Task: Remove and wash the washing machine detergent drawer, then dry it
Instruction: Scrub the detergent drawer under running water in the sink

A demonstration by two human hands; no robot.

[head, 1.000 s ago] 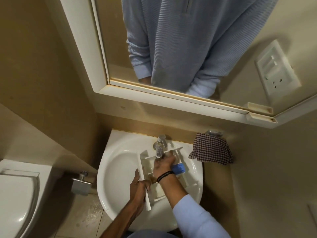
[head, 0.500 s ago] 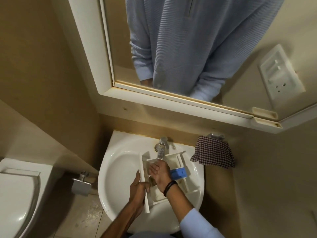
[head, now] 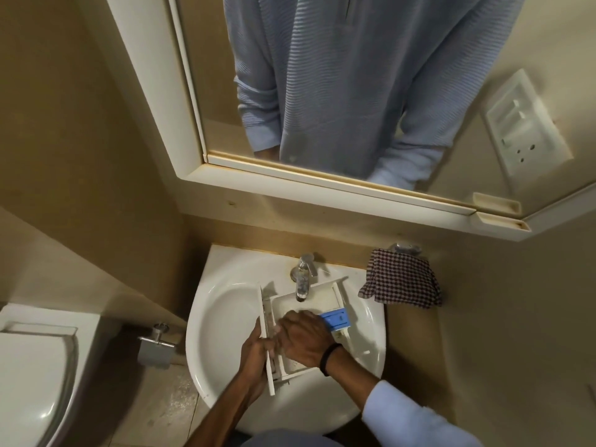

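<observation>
The left hand (head: 256, 356) is nearest, closed around the front panel of the drawer (head: 317, 300), fingers wrapped over its edge and holding it steady on its side in the sink (head: 225, 317). Just beside it, the right hand (head: 304, 338) lies palm down inside the drawer's near compartment, fingers curled loosely against the plastic; it grips nothing that can be seen, and whether it holds a small scrubber under the palm cannot be told. A black band sits on that wrist.

A second ago the right hand was up under the tap (head: 303, 279), near the far compartment; it has since drawn back toward the body and now rubs the nearer section. That suggests the far end is rinsed and the scrubbing is working along the tray. The drawer itself has barely shifted and the left hand's hold is unchanged.

Past the right hand, the blue insert (head: 335, 319) sits in place at the drawer's right side. The far compartment lies directly beneath the tap's spout; whether water is running is hard to tell.

Farther right, the checked cloth (head: 401, 279) hangs near the sink's edge, untouched. So washing looks well along but unfinished, and drying is not yet begun. Above, the mirror (head: 322, 91) shows the person's ribbed top.
</observation>
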